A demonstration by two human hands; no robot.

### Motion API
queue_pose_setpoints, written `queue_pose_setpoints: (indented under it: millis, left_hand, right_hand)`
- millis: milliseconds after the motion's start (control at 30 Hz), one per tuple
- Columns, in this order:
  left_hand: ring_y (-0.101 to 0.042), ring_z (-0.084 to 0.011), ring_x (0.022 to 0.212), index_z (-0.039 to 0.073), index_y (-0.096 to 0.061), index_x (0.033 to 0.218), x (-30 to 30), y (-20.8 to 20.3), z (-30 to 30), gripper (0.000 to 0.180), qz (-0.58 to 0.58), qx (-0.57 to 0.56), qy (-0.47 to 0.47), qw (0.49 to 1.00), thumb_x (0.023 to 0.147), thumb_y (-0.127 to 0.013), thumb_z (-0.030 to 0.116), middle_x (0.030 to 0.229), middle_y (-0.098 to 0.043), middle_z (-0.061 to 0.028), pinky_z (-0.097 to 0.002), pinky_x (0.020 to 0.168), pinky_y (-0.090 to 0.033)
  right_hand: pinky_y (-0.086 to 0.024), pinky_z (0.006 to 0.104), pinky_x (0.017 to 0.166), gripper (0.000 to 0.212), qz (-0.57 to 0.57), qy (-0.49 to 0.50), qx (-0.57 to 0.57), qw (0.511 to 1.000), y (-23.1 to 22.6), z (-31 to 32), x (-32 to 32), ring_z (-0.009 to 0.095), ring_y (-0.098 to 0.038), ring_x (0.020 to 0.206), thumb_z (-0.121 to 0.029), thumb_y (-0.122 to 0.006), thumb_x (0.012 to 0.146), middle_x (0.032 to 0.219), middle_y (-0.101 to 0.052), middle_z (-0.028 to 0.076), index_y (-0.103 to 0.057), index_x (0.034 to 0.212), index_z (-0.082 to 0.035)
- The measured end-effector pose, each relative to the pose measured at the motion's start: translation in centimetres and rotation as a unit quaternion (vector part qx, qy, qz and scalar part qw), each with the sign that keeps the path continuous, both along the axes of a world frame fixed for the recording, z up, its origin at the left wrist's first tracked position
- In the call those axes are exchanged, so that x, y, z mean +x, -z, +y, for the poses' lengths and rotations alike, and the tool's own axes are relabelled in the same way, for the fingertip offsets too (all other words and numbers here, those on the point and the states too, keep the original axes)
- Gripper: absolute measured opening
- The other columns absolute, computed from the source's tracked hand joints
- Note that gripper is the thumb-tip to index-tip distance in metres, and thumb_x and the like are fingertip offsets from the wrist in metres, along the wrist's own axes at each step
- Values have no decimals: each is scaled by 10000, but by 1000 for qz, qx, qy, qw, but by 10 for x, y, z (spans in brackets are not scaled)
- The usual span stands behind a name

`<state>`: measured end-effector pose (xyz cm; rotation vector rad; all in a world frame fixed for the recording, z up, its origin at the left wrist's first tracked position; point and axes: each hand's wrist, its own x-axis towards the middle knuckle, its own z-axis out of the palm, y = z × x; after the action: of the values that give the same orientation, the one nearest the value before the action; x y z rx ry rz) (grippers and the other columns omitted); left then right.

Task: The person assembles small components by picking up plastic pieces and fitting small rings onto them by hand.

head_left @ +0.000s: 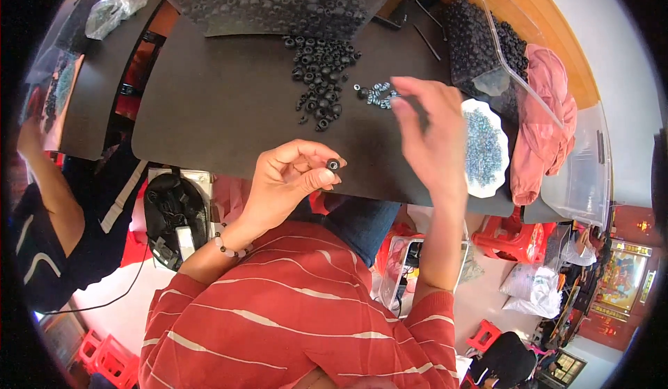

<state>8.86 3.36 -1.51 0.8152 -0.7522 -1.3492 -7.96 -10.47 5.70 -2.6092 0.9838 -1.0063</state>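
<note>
My left hand [287, 179] is closed, its thumb and fingertips pinching a small black round piece [333, 165] with an opening in its end, just in front of the table edge. My right hand [437, 135], somewhat blurred, is raised over the table with thumb and forefinger apart; nothing shows between them. Beside its fingertips lie several small clear bluish pieces [378, 97]. A heap of black round pieces [320, 72] spreads over the middle of the table. To the right of my right hand stands a white scalloped dish [480, 193] full of small bluish pieces.
A clear bin [278, 30] of black pieces stands at the back of the dark table [209, 104]. Another clear bin [476, 48] sits at the right, with pink cloth [546, 124] beside it. Another person's arm [52, 187] is at the left. Red stools [515, 239] stand below.
</note>
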Motion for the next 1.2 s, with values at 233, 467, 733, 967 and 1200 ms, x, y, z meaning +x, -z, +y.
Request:
queue_pose_setpoints:
  millis: [233,467,733,967,1200]
  left_hand:
    - [-634,-106,799,-10,-624,1053,11,1,5,232,-17,7,-11,1000,840,-690,55,945,-665,-72,-232,696,-525]
    - [-633,-105,792,-6,-624,1059,12,0,3,236,-6,5,-4,1000,841,-690,58,934,-664,-70,-231,696,-523]
    - [-632,-106,782,-10,-618,1074,12,-2,0,234,-3,17,10,1000,858,-673,64,963,-679,-106,-238,706,-529]
    - [-622,-98,771,-14,-622,1075,-7,-12,-7,230,-9,8,48,999,864,-668,64,954,-679,-99,-235,702,-521]
    - [-607,-88,762,-9,-630,1077,-30,-14,-17,235,-22,4,99,995,862,-674,76,945,-674,-74,-219,672,-500]
  right_hand:
    - [-423,399,794,214,70,9,3,998,30,-29,29,296,-523,923,-130,-694,762,906,-612,78,-669,973,-108]
    - [-418,408,789,150,100,3,13,995,52,-42,50,288,-519,903,-144,-700,753,871,-614,60,-677,899,-119]
    - [-500,326,661,89,-98,-3,198,975,31,-16,38,217,-613,723,-56,-678,801,870,-662,95,-627,874,-52]
    - [-500,240,589,174,-443,-120,447,768,34,51,-7,116,-590,648,-31,-613,878,831,-653,110,-597,1031,51]
    - [-488,261,616,275,-515,-23,474,714,49,91,-42,129,-584,680,-160,-623,901,805,-640,92,-635,1066,60]
